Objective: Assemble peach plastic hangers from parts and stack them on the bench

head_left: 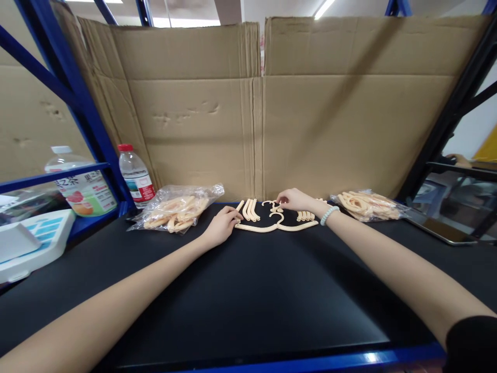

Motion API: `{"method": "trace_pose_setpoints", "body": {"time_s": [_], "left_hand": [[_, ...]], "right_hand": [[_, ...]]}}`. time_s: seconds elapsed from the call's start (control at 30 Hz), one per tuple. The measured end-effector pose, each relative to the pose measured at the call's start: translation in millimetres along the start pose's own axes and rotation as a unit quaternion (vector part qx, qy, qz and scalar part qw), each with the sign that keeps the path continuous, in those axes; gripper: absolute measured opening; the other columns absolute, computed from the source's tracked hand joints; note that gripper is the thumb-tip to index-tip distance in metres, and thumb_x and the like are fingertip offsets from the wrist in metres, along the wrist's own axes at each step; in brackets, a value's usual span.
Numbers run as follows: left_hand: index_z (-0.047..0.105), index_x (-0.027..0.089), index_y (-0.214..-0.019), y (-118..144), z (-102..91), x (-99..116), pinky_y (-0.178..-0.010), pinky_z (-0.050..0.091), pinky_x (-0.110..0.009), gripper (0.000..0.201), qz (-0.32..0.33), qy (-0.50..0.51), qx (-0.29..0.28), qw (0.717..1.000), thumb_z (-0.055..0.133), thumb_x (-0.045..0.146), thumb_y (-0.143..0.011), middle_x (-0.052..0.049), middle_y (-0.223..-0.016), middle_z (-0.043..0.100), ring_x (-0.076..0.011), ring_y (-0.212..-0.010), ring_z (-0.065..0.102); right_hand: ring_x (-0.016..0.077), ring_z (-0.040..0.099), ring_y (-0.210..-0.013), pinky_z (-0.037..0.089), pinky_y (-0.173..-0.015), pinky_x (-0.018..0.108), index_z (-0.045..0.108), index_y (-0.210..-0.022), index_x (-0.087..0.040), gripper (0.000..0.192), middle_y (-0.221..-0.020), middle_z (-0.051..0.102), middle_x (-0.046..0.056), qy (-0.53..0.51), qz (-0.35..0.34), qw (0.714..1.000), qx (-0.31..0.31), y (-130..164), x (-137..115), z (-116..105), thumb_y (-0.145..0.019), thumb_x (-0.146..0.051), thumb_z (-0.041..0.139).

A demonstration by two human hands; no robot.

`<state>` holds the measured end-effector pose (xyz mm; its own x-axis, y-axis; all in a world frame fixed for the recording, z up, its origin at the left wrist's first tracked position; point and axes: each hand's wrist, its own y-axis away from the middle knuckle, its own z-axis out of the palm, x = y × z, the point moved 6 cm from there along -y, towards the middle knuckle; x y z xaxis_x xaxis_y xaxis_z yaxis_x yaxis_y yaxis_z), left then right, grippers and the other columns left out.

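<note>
A beige clothes hanger (259, 228) lies on the black tabletop, its curved hook at the middle and an arm to each side. My left hand (222, 227) is at the left end of this hanger, fingers closed around the tip. Just behind the hanger, my right hand (294, 199) pinches at a small beige hook piece (267, 203), partly hidden by the fingers. Several loose hanger arms (250, 210) lie in a row between my hands. More short curved hanger pieces (306, 215) rest beneath my right wrist.
Clear bags of beige pieces lie on both sides, a left bag (174, 210) and a right bag (367, 204). A red-capped bottle (135, 176) stands back left. A flat dark device (442, 228) lies right. Cardboard panels (194, 114) close off the back.
</note>
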<state>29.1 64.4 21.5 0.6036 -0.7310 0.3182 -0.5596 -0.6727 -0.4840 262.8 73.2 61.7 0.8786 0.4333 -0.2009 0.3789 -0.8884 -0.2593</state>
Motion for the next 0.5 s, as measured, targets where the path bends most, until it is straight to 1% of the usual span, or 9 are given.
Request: {"method": "trace_pose_setpoints", "body": {"time_s": [0.27, 0.4, 0.5], "left_hand": [[0.065, 0.019, -0.086, -0.4, -6.2, 4.0, -0.093, 0.047, -0.039, 0.02, -0.001, 0.029, 0.013, 1.0, 0.046, 0.014, -0.085, -0.007, -0.099, 0.058, -0.0212, -0.096, 0.059], [0.064, 0.018, -0.085, -1.1, -9.0, 4.6, -0.095, 0.046, -0.04, 0.019, -0.011, 0.042, 0.024, 0.999, 0.046, 0.014, -0.085, -0.008, -0.099, 0.059, -0.0219, -0.097, 0.058], [0.063, 0.018, -0.085, -1.0, -11.1, 5.5, -0.096, 0.044, -0.04, 0.018, -0.018, 0.053, 0.035, 0.998, 0.045, 0.014, -0.085, -0.007, -0.099, 0.06, -0.0217, -0.099, 0.057]], "right_hand": [[0.0168, 0.064, -0.072, 0.043, -0.065, 0.025, 0.072, -0.088, -0.014, 0.014, -0.083, 0.072, 0.007, -0.006, 0.003, 1.0, -0.021, -8.7, -9.7, 14.2, -0.076, -0.02, 0.067], [0.0172, 0.063, -0.073, 0.043, -0.066, 0.025, 0.072, -0.09, -0.015, 0.015, -0.083, 0.072, 0.008, -0.009, 0.003, 1.0, -0.009, -8.4, -9.7, 18.2, -0.078, -0.019, 0.065], [0.0186, 0.063, -0.077, 0.042, -0.07, 0.027, 0.072, -0.093, -0.015, 0.016, -0.086, 0.071, 0.008, -0.021, -0.001, 1.0, 0.005, -7.7, -9.9, 21.3, -0.08, -0.018, 0.063]]}}
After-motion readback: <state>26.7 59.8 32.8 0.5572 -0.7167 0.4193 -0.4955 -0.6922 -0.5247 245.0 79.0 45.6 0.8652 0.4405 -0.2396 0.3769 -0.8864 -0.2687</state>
